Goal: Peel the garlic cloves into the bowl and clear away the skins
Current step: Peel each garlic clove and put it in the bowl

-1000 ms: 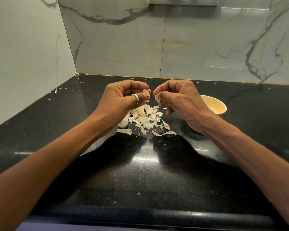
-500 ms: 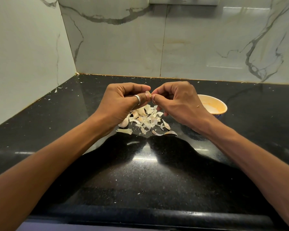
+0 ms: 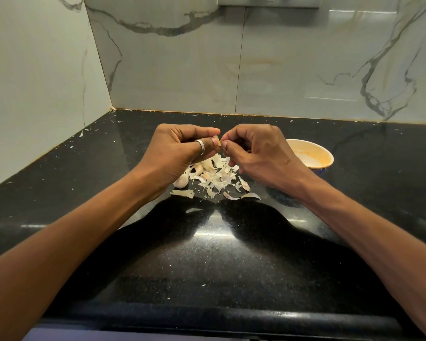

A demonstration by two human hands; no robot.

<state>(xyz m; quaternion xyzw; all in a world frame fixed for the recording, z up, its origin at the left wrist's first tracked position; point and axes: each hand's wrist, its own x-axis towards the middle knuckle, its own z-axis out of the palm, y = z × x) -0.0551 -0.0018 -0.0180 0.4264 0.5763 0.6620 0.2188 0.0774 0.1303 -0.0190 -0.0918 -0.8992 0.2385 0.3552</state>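
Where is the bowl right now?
Head view: the bowl stands on the black counter, right of centre, partly behind the right hand and right of the skin pile.

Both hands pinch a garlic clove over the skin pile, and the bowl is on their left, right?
No: the head view shows the bowl on their right, partly behind the right hand. It and the left hand do pinch a clove over the skin pile.

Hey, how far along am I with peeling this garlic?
Partly done: a pile of loose skins lies on the counter. In hand: the left hand and right hand pinch one clove between them. Left: whole cloves sit in the pile, the skins are uncleared, and what the bowl holds is unclear.
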